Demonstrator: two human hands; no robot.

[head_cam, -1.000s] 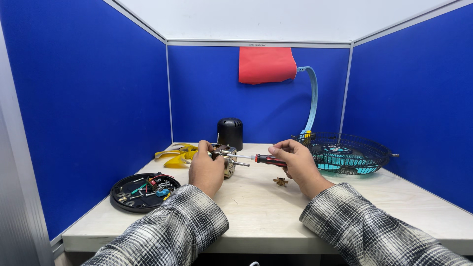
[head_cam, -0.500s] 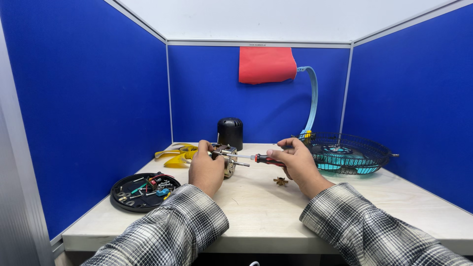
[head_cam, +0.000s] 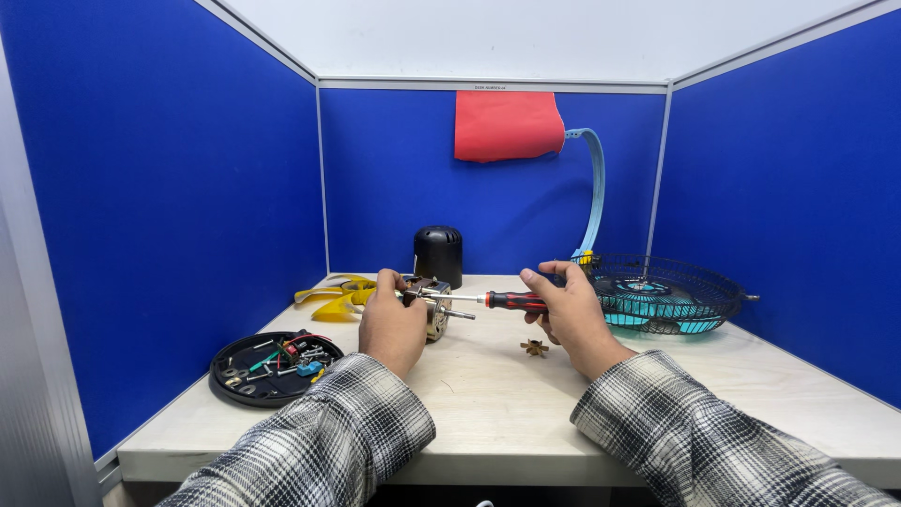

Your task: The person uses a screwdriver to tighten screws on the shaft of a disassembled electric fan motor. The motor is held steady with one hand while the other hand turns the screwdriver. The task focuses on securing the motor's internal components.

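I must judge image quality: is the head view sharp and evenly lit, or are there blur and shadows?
Head view: even, bright light; left hand, right hand and screwdriver look sharp; only soft shadows on the table; sleeves at the bottom edge appear stretched.

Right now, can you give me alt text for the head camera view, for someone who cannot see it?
A left hand grips a small fan motor above a pale table while the right hand holds a red-handled screwdriver to it. Around them: a black tray of small parts, yellow fan blades, a black cap, a wire fan guard.
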